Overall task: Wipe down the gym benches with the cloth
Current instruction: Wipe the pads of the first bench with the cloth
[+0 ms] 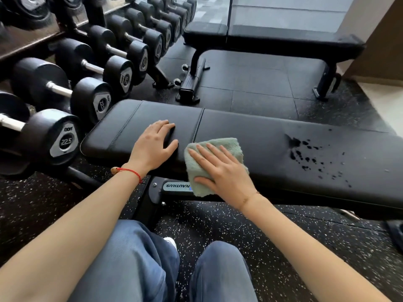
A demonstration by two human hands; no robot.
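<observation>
The right hand (pixel 222 168) lies flat on a pale green cloth (pixel 214 149), fingers (pixel 204 152) straight and spread a little, pressing it onto the near edge of the black padded gym bench (pixel 272 136) just right of the seam between its two pads. The lower part of the cloth hangs over the bench's front edge, in front of a frame label reading NAUTILUS (pixel 177 185). The left hand (pixel 153 144) rests palm down on the left pad just beside the cloth, fingers relaxed and slightly apart, holding nothing; a red string bracelet (pixel 130 171) circles its wrist. Further right on the same pad sits a scatter of dark wet spots (pixel 305 153), well apart from the cloth. A second black bench (pixel 272 38) stands behind, across dark rubber floor tiles (pixel 250 83). To the left runs a rack of black dumbbells (pixel 65 140), the nearest marked 22.5. Below, blue-jeaned knees (pixel 139 258) over speckled black floor
</observation>
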